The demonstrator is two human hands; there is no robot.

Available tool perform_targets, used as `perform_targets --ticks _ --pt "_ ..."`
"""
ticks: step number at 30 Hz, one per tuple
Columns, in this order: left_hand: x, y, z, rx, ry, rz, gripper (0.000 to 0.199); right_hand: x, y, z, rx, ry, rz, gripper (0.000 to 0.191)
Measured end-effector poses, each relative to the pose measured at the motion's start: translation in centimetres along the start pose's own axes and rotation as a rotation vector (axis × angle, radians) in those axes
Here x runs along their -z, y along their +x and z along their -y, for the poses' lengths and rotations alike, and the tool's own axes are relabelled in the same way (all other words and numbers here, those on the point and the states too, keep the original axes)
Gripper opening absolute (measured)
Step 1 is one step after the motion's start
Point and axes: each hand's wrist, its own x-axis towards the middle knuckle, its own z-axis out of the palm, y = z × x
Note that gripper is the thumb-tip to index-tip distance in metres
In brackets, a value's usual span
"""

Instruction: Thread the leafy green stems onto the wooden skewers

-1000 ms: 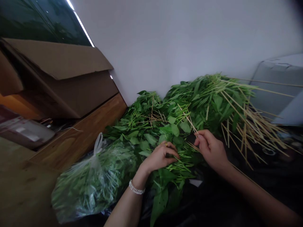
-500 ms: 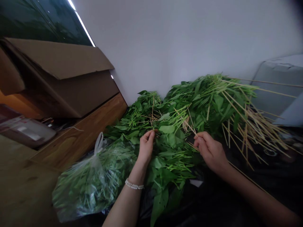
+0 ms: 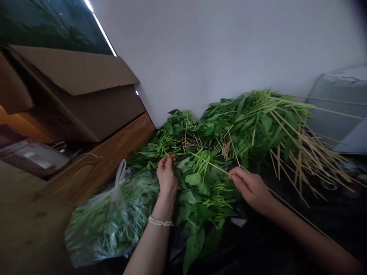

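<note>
My right hand is closed round a thin bamboo stick that slants from upper left to lower right. Several green leaf stems are bunched on the stick near its far tip. To the left, my left hand is pinched at the edge of the leaf pile; what lies between its fingertips, if anything, is too small to make out. Loose green leaves with cut stems lie below and between the hands. A larger heap of leaves, with many pale sticks poking out of it, rises behind my right hand.
A tied clear plastic bag of greens sits left of my left forearm. Beyond it are a wooden board and an open cardboard box. A white wall stands behind, and a grey container is at the right.
My left hand has moved left, away from the bunched stems. My right hand has shifted slightly left, and the stick with stems on it now shows more plainly.
</note>
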Motion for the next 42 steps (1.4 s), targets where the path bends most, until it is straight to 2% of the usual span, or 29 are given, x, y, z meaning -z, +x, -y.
perform_targets --ticks 4,7,9,13,26,37,42 --pt "-0.1 -0.2 0.0 0.048 0.012 0.036 0.035 -0.1 0.0 0.0 0.01 -0.044 0.051 0.024" --pt "-0.6 -1.0 -0.1 0.101 0.051 0.159 0.034 -0.5 0.0 -0.7 0.013 -0.155 0.119 0.024" --pt "-0.9 -1.6 -0.1 0.119 0.101 0.247 0.032 -0.8 -0.1 -1.2 0.011 -0.218 0.12 0.025" --pt "-1.2 -2.2 0.0 0.133 0.133 0.331 0.027 -1.0 -0.1 -1.6 0.014 -0.304 0.104 0.025" --pt "-1.0 -2.3 0.2 0.137 0.191 0.341 0.032 -1.1 -0.1 -1.9 0.033 -0.383 0.112 0.026" --pt "-0.9 -2.2 0.2 0.145 0.188 0.344 0.027 -1.1 -0.1 -1.7 0.018 -0.39 0.117 0.025" --pt "-1.0 -2.4 0.0 0.104 0.253 0.361 0.024 -1.3 -0.2 -1.9 0.025 -0.361 0.117 0.025"
